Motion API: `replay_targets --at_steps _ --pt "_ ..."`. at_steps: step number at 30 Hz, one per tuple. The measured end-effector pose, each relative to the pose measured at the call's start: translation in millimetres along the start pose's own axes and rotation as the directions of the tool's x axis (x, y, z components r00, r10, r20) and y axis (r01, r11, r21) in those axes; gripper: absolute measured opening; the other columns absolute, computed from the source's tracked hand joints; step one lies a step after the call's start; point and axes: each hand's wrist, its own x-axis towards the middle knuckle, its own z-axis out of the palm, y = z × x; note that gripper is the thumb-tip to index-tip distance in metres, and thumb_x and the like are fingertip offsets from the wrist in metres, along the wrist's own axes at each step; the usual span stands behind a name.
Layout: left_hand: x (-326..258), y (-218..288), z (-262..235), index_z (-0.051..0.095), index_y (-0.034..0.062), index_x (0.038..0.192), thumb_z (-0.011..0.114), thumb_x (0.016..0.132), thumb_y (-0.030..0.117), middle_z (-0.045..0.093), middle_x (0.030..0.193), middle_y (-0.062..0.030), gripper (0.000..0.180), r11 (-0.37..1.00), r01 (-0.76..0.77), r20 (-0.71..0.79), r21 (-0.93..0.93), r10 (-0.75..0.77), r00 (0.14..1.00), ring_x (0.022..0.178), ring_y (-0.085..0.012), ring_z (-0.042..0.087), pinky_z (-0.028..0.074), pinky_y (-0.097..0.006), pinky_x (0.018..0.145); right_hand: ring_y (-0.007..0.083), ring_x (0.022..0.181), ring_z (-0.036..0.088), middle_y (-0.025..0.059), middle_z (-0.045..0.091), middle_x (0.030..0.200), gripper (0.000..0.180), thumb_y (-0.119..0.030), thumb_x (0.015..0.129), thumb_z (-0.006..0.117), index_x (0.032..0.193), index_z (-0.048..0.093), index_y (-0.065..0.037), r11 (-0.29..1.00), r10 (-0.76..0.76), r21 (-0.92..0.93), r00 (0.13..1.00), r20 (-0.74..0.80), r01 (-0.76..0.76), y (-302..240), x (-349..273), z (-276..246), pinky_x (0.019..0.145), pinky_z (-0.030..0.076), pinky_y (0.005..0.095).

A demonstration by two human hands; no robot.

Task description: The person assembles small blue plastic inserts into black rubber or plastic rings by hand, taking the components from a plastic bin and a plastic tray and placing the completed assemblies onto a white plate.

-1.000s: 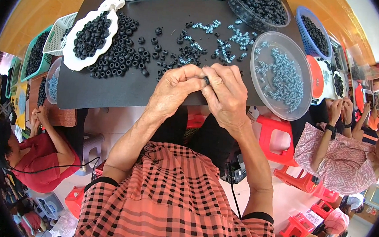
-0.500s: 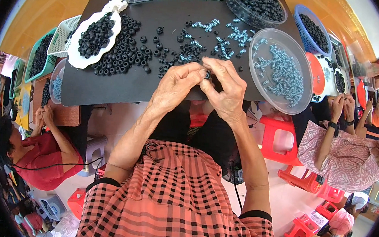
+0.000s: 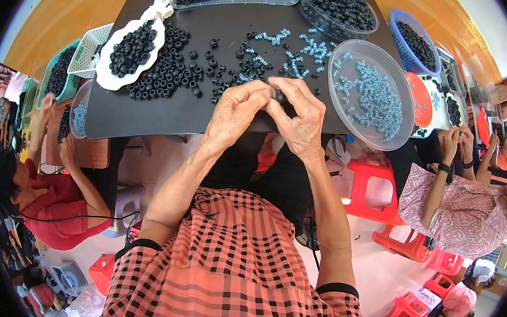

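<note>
The black mat [image 3: 168, 113] looked matt and smooth, and the black rings [image 3: 165, 71] on it seemed dull, like rubber or plastic. The round tub [image 3: 335, 99] was clear glossy plastic, its small screws [image 3: 374, 99] shiny pale metal. The stool [image 3: 376, 192] was smooth red plastic.

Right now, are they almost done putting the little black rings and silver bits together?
Not nearly. Both hands, left hand and right hand, pinch one small black piece between the fingertips. Many loose black rings and silvery screws lie on the black mat, and the clear round tub holds plenty. No finished pile is discernible.
</note>
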Motion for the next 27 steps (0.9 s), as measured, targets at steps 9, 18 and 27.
replay_targets --at_steps 9,18,27 --pt "-1 9 17 0.064 -0.0023 0.095 0.055 0.094 0.015 0.061 0.080 0.0000 0.020 0.997 -0.022 -0.074 0.080 0.028 0.997 0.077 -0.0064 0.054 0.045 -0.023 0.071 0.0241 0.076 0.066 0.0120 0.066 0.091 0.028 0.005 0.078 0.068 0.106 0.065 0.002 0.997 -0.074 -0.004 0.996 -0.043 0.074 4 2 3 0.068 0.052 0.0308" --pt "-1 7 16 0.060 -0.0021 0.100 0.053 0.094 0.010 0.064 0.081 -0.0019 0.016 0.996 -0.081 -0.080 0.042 0.084 0.993 0.076 -0.0069 0.056 0.047 -0.023 0.068 0.0095 0.071 0.060 0.0077 0.068 0.089 0.023 -0.008 0.091 0.062 0.112 0.065 -0.001 0.986 0.154 0.067 0.988 0.021 -0.155 8 4 -3 0.064 0.048 0.0232" --pt "4 2 20 0.060 -0.0010 0.092 0.055 0.088 0.008 0.062 0.074 -0.0013 0.011 0.987 -0.069 -0.086 0.148 0.082 0.993 0.068 -0.0055 0.053 0.044 -0.023 0.064 0.0079 0.072 0.059 0.0055 0.065 0.086 0.021 -0.011 0.095 0.057 0.112 0.065 -0.002 0.952 0.258 0.142 0.961 0.098 -0.270 8 5 -8 0.066 0.048 0.0219"
